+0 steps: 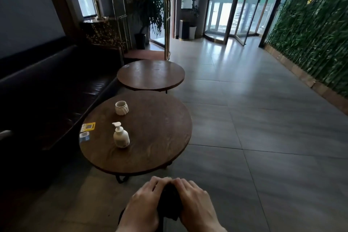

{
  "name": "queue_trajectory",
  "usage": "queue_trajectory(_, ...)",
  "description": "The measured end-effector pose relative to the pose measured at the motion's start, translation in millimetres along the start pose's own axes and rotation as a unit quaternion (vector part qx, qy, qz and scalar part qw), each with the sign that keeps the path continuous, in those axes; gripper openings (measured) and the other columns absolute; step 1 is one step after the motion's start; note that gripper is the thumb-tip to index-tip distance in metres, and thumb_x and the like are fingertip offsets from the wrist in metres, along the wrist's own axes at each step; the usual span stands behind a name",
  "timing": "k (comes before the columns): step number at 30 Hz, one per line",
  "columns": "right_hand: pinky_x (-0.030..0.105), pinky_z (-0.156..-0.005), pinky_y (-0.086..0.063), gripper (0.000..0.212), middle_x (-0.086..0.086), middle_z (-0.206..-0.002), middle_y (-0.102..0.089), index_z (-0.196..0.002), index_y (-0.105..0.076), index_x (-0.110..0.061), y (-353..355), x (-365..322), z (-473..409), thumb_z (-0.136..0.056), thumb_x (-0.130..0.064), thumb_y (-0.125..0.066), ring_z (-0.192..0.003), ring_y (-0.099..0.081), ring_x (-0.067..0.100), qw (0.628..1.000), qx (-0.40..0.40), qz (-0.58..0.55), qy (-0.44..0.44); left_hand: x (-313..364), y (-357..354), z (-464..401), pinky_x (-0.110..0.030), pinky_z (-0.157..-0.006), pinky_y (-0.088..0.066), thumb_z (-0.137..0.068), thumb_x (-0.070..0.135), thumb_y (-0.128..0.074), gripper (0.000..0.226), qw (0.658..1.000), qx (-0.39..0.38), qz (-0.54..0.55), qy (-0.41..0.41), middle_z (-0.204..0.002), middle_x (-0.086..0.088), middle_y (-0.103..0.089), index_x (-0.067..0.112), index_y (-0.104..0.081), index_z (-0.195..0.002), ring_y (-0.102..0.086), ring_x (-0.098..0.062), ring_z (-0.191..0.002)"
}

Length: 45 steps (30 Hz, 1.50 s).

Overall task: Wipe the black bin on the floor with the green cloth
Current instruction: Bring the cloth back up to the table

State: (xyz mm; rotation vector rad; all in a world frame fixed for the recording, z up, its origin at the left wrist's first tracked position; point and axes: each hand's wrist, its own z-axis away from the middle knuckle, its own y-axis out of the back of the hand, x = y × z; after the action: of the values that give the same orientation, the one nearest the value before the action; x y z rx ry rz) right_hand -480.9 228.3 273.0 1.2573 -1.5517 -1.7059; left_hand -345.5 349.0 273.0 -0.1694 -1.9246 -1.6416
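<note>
Head view: left hand and right hand both clamped on a dark bunched cloth held between them, low centre, above the floor. Cloth colour unreadable in dim light. Bin not visible. Round surface ahead-left carries pump bottle and cup.

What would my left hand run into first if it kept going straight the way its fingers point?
Probably the near round table: the left hand, gripping a dark bundle, has fingers aimed ahead and slightly right, toward the table's front edge and base. Depth is unclear, so it might pass underneath.
</note>
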Motion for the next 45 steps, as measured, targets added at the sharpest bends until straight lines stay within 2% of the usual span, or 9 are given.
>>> queue_trajectory(2, 0.029, -0.071, -0.037, 0.045, -0.014, -0.126, -0.055, -0.135, -0.044, -0.032, -7.7, 12.5, -18.5, -0.091, -0.035, -0.056, -0.113, -0.054, 0.014, 1.000, 0.000, -0.017, -0.010, -9.3, 0.5, -20.2, -0.022, -0.099, -0.046, -0.078, 0.023, -0.053, 0.080, 0.999, -0.026, 0.019, -0.009, -0.137, 0.028, -0.037, 0.054, -0.024, -0.146, -0.047, 0.000, -0.126)
queue_trajectory(6, 0.031, -0.075, -0.043, 0.041, -0.012, -0.123, -0.058, -0.131, -0.048, -0.028, -14.1, 32.6, -65.5, -0.091, -0.032, -0.058, -0.112, -0.055, 0.016, 0.999, 0.000, -0.036, -0.029, -35.5, 2.6, -71.4, -0.023, -0.100, -0.045, -0.079, 0.028, -0.058, 0.078, 0.999, -0.045, 0.017, -0.022, -0.139, 0.025, -0.036, 0.051, -0.027, -0.147, -0.048, -0.004, -0.127)
queue_trajectory(17, 0.033, -0.065, -0.040, 0.027, -0.009, -0.107, -0.060, -0.111, -0.054, -0.026, -36.3, 68.6, -222.1, -0.088, -0.015, -0.062, -0.098, -0.058, 0.021, 0.999, -0.008, -0.018, -0.027, -118.5, 4.1, -205.5, -0.032, -0.092, -0.055, -0.082, 0.011, -0.065, 0.057, 1.000, -0.009, 0.011, 0.018, -0.128, 0.014, -0.054, 0.037, -0.055, -0.132, -0.061, -0.012, -0.117)
queue_trajectory(24, 0.029, -0.057, -0.038, 0.032, -0.007, -0.100, -0.064, -0.108, -0.059, -0.023, -76.8, 122.0, -325.3, -0.080, -0.013, -0.071, -0.088, -0.062, 0.021, 0.999, -0.043, -0.015, -0.004, -169.3, -24.1, -301.1, -0.036, -0.092, -0.058, -0.086, 0.009, -0.061, 0.056, 0.997, -0.019, -0.022, 0.065, -0.130, 0.011, -0.053, 0.035, -0.052, -0.134, -0.062, -0.015, -0.116)
queue_trajectory(29, 0.028, -0.060, -0.053, 0.035, -0.009, -0.108, -0.065, -0.118, -0.061, -0.024, -115.8, 170.3, -402.5, -0.086, -0.015, -0.073, -0.087, -0.062, 0.016, 0.996, -0.074, -0.040, 0.021, -207.7, -53.8, -377.7, -0.033, -0.095, -0.058, -0.088, 0.006, -0.064, 0.055, 0.992, -0.025, -0.037, 0.116, -0.132, 0.009, -0.053, 0.033, -0.052, -0.134, -0.061, -0.014, -0.118)
queue_trajectory(38, 0.028, -0.062, -0.058, 0.036, -0.003, -0.107, -0.069, -0.113, -0.067, -0.019, -190.3, 239.7, -491.1, -0.080, -0.009, -0.076, -0.082, -0.064, 0.016, 0.990, -0.126, -0.050, 0.041, -274.8, -122.6, -465.2, -0.035, -0.096, -0.058, -0.088, 0.004, -0.066, 0.053, 0.979, -0.055, -0.029, 0.196, -0.134, 0.006, -0.055, 0.026, -0.056, -0.135, -0.062, -0.016, -0.120)
queue_trajectory(40, 0.030, -0.068, -0.060, 0.036, -0.001, -0.114, -0.069, -0.117, -0.066, -0.018, -206.3, 250.3, -502.1, -0.082, -0.011, -0.070, -0.089, -0.066, 0.018, 0.990, -0.126, -0.049, 0.046, -285.9, -134.7, -475.8, -0.034, -0.097, -0.058, -0.088, 0.006, -0.067, 0.053, 0.976, -0.059, -0.028, 0.208, -0.135, 0.007, -0.053, 0.027, -0.055, -0.135, -0.061, -0.016, -0.122)
queue_trajectory(42, 0.036, -0.084, -0.061, 0.040, 0.003, -0.131, -0.066, -0.126, -0.063, -0.019, -225.0, 261.3, -510.2, -0.086, -0.017, -0.059, -0.112, -0.066, 0.024, 0.988, -0.139, -0.048, 0.046, -298.3, -148.7, -485.3, -0.034, -0.103, -0.055, -0.089, 0.009, -0.066, 0.057, 0.973, -0.064, -0.030, 0.218, -0.141, 0.007, -0.048, 0.029, -0.050, -0.139, -0.057, -0.018, -0.128)
queue_trajectory(45, 0.051, -0.117, -0.042, 0.058, 0.010, -0.163, -0.039, -0.152, -0.043, -0.024, -249.0, 276.1, -517.6, -0.096, -0.023, -0.058, -0.151, -0.036, 0.032, 0.982, -0.182, -0.036, 0.037, -315.3, -162.9, -492.7, -0.038, -0.121, -0.032, -0.089, 0.020, -0.066, 0.071, 0.965, -0.085, -0.049, 0.241, -0.158, 0.005, -0.030, 0.036, -0.034, -0.150, -0.038, -0.022, -0.146)
